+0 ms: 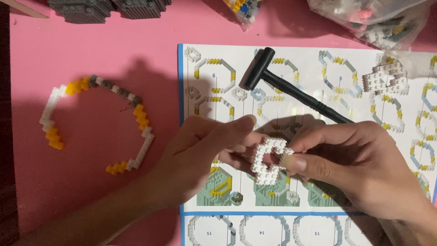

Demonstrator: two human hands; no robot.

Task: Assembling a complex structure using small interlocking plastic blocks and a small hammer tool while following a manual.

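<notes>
Probably the best way is to keep the small white brick piece (269, 160) steady above the instruction sheet (291, 114), where the left hand (200, 157) pinches it from one side and the right hand (359, 166) presses with closed fingertips, thumb flat on the edge

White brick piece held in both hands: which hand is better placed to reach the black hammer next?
Right, probably. The right hand lies just below the black hammer handle; the left hand is farther and grips the white brick piece.

We see two clear plastic bags of small bricks at the top edge: a small one (242, 9) and a larger, crumpled one (373, 20) at right.
</notes>
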